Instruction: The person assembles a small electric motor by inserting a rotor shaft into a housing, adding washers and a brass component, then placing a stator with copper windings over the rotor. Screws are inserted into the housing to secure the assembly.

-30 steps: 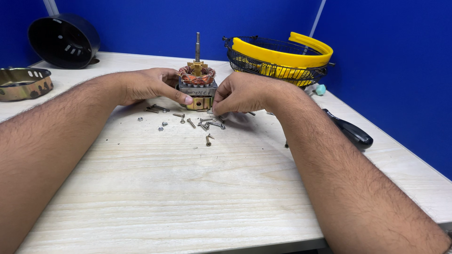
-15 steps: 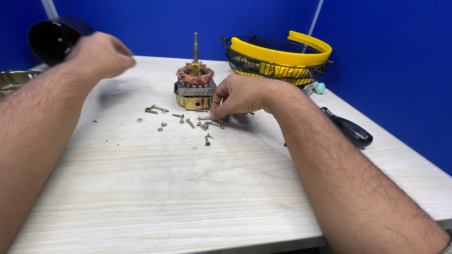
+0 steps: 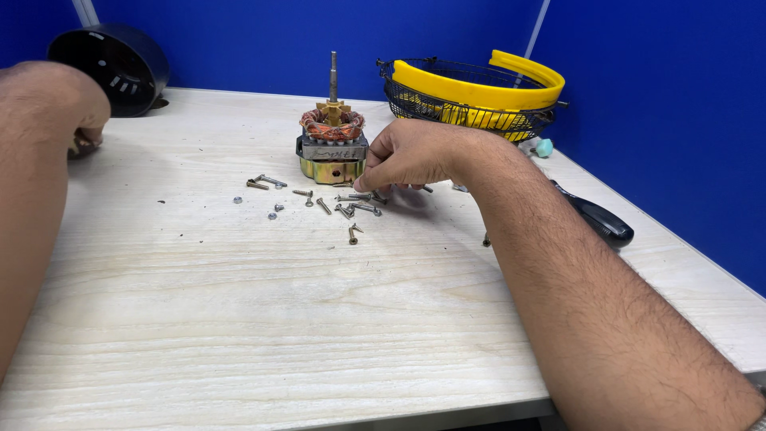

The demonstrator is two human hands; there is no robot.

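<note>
Blue partition walls box in your pale wood-grain counter point(image 3: 239, 319). Your right hand point(image 3: 411, 156) sits at the motor's point(image 3: 333, 148) four o'clock, fingers point(image 3: 369, 177) pinched together over the loose screws point(image 3: 351, 209); whether they grip one, you cannot tell. The motor stands bare at twelve o'clock: copper windings, brass base, steel shaft upright, its housing off. Your left hand point(image 3: 56, 100) curls closed at ten o'clock on a metal part, mostly hidden. Behind it lies a black shell point(image 3: 120, 64); a wire guard point(image 3: 471, 104) with yellow blade sits at one o'clock.
</note>
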